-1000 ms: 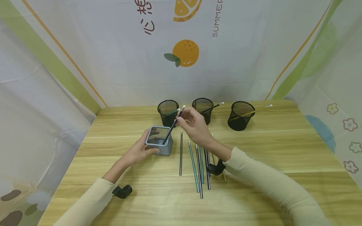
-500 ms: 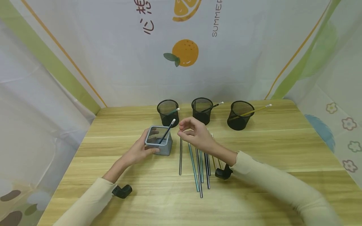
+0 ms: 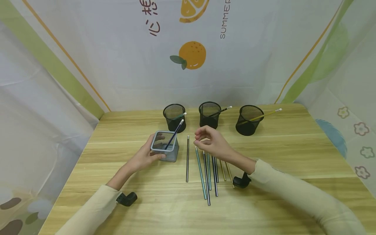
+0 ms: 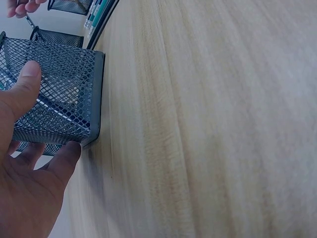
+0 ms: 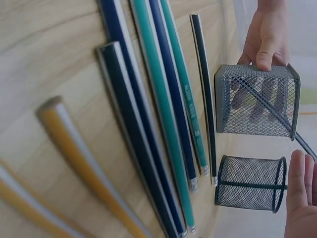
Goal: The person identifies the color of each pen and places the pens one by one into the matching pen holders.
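Observation:
My left hand (image 3: 144,158) holds a grey square mesh pencil holder (image 3: 174,156) from its left side, the thumb on one wall and fingers on the others. The holder stands on the table in the left wrist view. A dark blue pencil (image 3: 175,132) leans inside it, its white eraser end above the rim. To the right, my right hand (image 3: 212,142) hovers over the loose pencils with bent fingers and nothing between them. Beneath it lie several teal, dark and yellow pencils, among them a teal pencil (image 3: 201,176) and a yellow pencil (image 5: 94,168). A black pencil (image 3: 187,163) lies nearer the holder.
Along the table's back stand three round black mesh cups. The left cup (image 3: 175,125) has a teal pencil in it, the middle cup (image 3: 209,122) a black one, the right cup (image 3: 246,128) a yellow one. A printed curtain (image 3: 126,65) hangs behind.
My right hand has let go of the dark blue pencil, which now leans in the grey holder, and has moved right and lower, over the loose pencils. My left hand has stayed put.

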### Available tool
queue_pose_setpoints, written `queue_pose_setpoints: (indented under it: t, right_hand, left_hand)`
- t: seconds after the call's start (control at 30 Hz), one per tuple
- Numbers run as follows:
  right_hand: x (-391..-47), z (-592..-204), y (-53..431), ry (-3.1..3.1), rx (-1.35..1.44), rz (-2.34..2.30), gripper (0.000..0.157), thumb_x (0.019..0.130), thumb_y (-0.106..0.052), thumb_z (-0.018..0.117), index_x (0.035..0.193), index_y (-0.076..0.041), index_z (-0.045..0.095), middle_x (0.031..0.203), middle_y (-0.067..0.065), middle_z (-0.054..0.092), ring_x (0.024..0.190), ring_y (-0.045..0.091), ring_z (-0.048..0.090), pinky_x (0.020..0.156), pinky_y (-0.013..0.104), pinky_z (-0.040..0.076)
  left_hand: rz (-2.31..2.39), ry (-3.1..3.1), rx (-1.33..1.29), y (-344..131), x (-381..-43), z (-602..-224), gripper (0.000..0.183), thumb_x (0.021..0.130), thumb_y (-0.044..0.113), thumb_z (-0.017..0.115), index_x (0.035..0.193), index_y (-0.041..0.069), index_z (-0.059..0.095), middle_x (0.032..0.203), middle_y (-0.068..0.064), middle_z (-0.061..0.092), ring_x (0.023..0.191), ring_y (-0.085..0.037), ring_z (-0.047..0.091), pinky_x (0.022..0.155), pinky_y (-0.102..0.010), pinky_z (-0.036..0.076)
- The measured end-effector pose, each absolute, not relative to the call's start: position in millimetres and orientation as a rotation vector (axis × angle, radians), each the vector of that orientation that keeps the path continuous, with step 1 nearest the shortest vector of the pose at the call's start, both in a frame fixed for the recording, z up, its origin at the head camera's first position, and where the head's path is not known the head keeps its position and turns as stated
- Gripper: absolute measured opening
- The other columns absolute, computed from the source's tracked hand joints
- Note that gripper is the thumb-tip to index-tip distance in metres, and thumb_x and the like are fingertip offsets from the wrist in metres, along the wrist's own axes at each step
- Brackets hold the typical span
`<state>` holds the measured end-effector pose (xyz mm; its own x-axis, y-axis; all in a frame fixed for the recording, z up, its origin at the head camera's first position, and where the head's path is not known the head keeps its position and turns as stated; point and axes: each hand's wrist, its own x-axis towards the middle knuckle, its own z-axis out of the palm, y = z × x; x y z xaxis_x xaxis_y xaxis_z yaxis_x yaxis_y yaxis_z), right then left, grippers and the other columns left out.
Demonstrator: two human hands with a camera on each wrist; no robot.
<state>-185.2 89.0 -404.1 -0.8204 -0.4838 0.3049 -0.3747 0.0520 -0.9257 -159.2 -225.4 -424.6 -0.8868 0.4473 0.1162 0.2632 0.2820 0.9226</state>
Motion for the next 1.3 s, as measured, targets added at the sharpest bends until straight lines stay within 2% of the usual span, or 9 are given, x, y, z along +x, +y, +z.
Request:
queue_pose_setpoints:
  t: [0.2, 0.37, 0.67, 1.0, 1.3]
  right_hand:
    - [-186, -406, 99, 2.258, -0.881, -1.861, 0.026, 0.094, 0.003, 0.07, 0.116, 0.005, 0.058, 0.111, 0.025, 0.06, 0.099, 0.027, 0.063, 0.084, 0.032, 0.059]
    - [-188, -408, 107, 2.298, -0.852, -1.837, 0.024, 0.094, 0.003, 0.07, 0.116, 0.004, 0.059, 0.109, 0.018, 0.061, 0.098, 0.026, 0.063, 0.084, 0.031, 0.059]
    - [-189, -414, 123, 2.338, -0.793, -1.807, 0.023, 0.094, 0.001, 0.071, 0.114, 0.003, 0.06, 0.107, 0.016, 0.062, 0.097, 0.027, 0.063, 0.085, 0.031, 0.058]
    - [-195, -420, 143, 2.399, -0.733, -1.769, 0.025, 0.092, 0.004, 0.071, 0.113, 0.013, 0.059, 0.103, 0.017, 0.063, 0.093, 0.029, 0.064, 0.081, 0.026, 0.058]
    - [-198, -423, 158, 2.447, -0.764, -1.778, 0.021, 0.091, 0.008, 0.07, 0.108, 0.014, 0.061, 0.101, 0.02, 0.065, 0.089, 0.028, 0.065, 0.077, 0.022, 0.058]
  left_hand:
    - [1.636, 2.392, 0.642, -226, -159, -424, 0.085, 0.089, -0.011, 0.072, 0.156, 0.003, 0.021, 0.146, -0.032, 0.041, 0.129, -0.045, 0.048, 0.101, -0.049, 0.05]
    - [1.638, 2.398, 0.677, -227, -160, -426, 0.085, 0.089, -0.012, 0.072, 0.156, 0.001, 0.021, 0.145, -0.034, 0.041, 0.129, -0.047, 0.047, 0.1, -0.051, 0.05]
    - [1.641, 2.387, 0.646, -226, -159, -424, 0.085, 0.089, -0.011, 0.072, 0.156, 0.003, 0.021, 0.145, -0.032, 0.042, 0.131, -0.045, 0.046, 0.101, -0.049, 0.05]
    - [1.648, 2.395, 0.679, -225, -159, -425, 0.083, 0.089, -0.012, 0.071, 0.155, 0.0, 0.021, 0.144, -0.034, 0.042, 0.131, -0.048, 0.044, 0.101, -0.053, 0.048]
    - [1.628, 2.413, 0.665, -225, -160, -425, 0.083, 0.089, -0.011, 0.071, 0.155, 0.001, 0.022, 0.145, -0.033, 0.042, 0.132, -0.048, 0.044, 0.102, -0.056, 0.046]
